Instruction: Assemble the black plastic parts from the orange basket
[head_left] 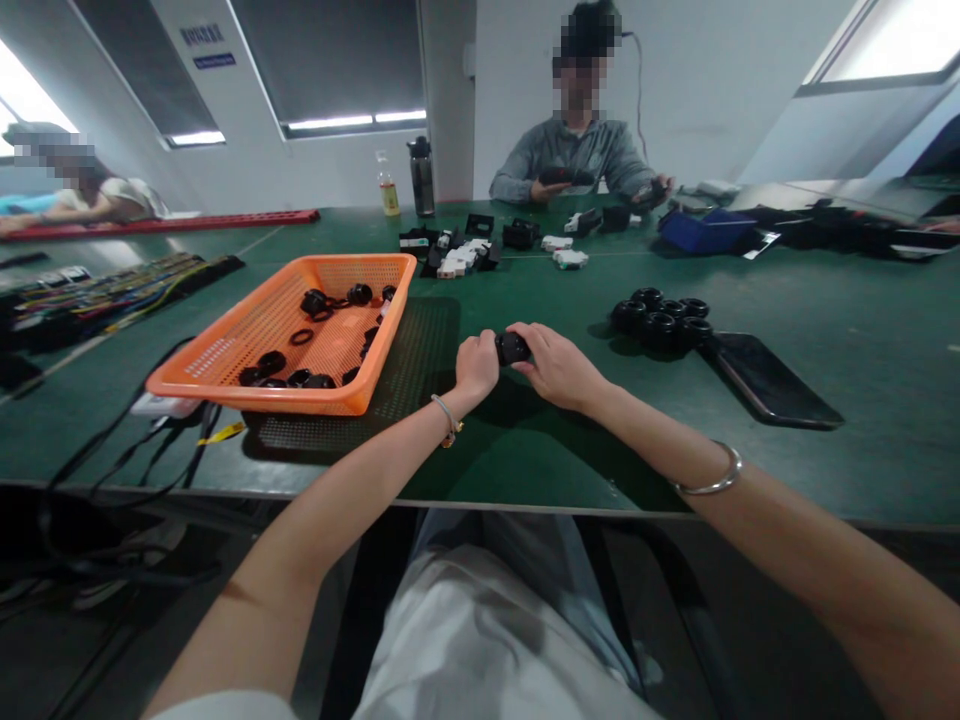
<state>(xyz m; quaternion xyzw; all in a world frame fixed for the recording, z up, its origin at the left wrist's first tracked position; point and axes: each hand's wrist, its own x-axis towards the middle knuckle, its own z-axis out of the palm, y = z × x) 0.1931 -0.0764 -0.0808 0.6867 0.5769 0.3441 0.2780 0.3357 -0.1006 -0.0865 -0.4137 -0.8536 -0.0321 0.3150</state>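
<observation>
Left hand (478, 366) and right hand (553, 365) clamped on black part (513, 348), its ends hidden by fingers

- Single head view: worn at the seated person's head height, above the lap (480, 620) at 6 o'clock.
- It faces forward and down over the bench (555, 300), reaching the far wall (675, 90) at 12 o'clock.
- Left hand (478, 366) and right hand (559, 365) fall near the centre, within arm's reach; the lap is closer.
- Wide coverage, side windows showing at 10 and 2 o'clock.
</observation>
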